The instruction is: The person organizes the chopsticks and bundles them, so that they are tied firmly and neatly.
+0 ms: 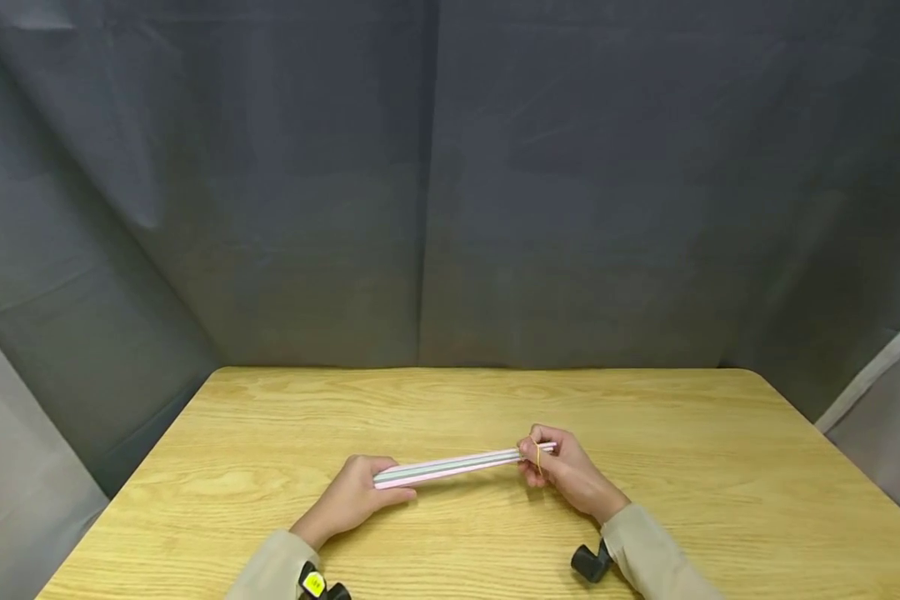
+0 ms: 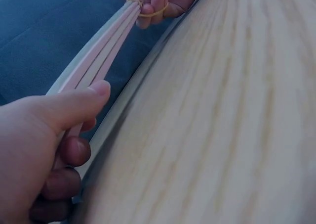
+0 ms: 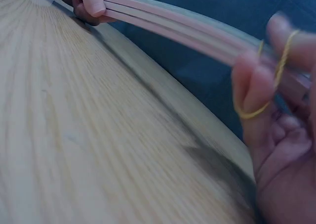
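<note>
A bundle of long, thin pink and pale grey-white strips (image 1: pixel 450 468) is held above the table, tilted up slightly towards the right. My left hand (image 1: pixel 354 497) grips its left end, the thumb lying along the near side in the left wrist view. At the other end, my right hand (image 1: pixel 573 477) has its fingers around the strips and in a yellow rubber band (image 3: pixel 254 114). The band stretches over these fingers, and part of it circles the strips (image 2: pixel 111 41). Where exactly the right fingertips press on the strips is partly hidden.
The wood-grain table (image 1: pixel 232 433) spreads under both hands. Dark grey cloth (image 1: pixel 570 208) hangs behind it and at the sides. Black devices (image 1: pixel 591 563) sit at both wrists, by the beige sleeves (image 1: pixel 656 550).
</note>
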